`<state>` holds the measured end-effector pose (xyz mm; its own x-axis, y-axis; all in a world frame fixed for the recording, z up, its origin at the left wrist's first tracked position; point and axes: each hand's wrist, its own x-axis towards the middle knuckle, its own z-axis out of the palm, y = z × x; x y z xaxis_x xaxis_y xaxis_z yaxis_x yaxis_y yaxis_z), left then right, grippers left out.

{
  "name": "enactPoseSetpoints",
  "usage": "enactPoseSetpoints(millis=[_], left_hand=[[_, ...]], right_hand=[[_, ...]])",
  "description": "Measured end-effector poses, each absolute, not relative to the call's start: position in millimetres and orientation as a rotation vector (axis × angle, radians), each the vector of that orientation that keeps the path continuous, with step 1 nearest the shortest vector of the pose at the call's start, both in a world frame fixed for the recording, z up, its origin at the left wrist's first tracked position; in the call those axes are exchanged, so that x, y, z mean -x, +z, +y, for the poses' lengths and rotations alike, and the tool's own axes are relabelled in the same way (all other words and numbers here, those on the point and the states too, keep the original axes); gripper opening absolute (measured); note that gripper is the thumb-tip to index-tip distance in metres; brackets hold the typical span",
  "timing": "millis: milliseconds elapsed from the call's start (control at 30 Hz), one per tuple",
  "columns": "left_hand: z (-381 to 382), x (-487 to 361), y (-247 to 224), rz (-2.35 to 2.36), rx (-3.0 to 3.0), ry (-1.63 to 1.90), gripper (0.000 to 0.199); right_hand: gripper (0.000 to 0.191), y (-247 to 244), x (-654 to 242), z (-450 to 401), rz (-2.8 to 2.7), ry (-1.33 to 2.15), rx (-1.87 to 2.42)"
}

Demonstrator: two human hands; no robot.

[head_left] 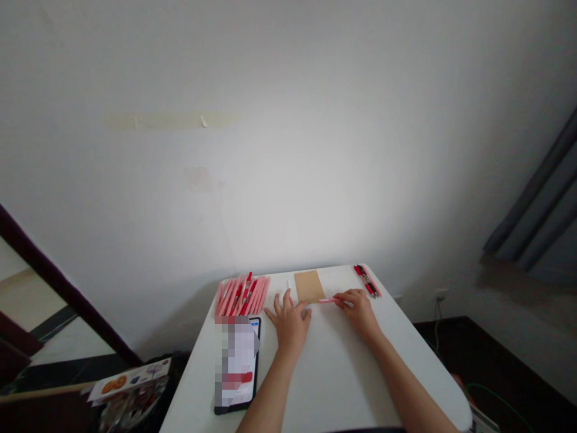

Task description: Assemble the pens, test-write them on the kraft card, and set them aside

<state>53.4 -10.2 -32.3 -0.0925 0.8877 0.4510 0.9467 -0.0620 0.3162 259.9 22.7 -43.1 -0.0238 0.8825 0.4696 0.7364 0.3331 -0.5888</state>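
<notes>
My right hand (358, 311) pinches one end of a slim pink pen (328, 300), which lies sideways near the lower edge of a tan paper rectangle (309, 286). My left hand (289, 319) is just left of it, fingers spread, its fingertips by the paper's lower left corner. A small white stick-like piece (289, 285) stands out beyond my left fingers. Many pink and red pens (242, 296) lie side by side at the table's back left. A few red and black pens (367, 281) lie at the back right.
A phone (238, 367) lies on the white table (333, 385) left of my left forearm. The wall rises behind the table. Below on the left is a box (130, 380) over a dark bag; a socket with a cable (442, 294) is at the right.
</notes>
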Motion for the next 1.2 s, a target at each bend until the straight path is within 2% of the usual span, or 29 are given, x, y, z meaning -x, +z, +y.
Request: enactPoseSetpoints(millis=[233,500,1200], left_hand=[[-11.4,-54.0,-27.5,-2.051,2.099,-0.939,0.024],[-11.5,-55.9,-21.5,-2.122,2.190,-0.979,0.011],[-10.3,-58.0,-24.6,-2.147,2.188,-0.920,0.011]], right_hand=[[0.021,-40.4,-258.1,20.2,-1.829,0.217,1.457],[0.018,-36.3,-251.5,14.2,-1.937,0.212,1.404],[0.017,-36.5,-249.8,16.2,-1.974,0.185,1.304]])
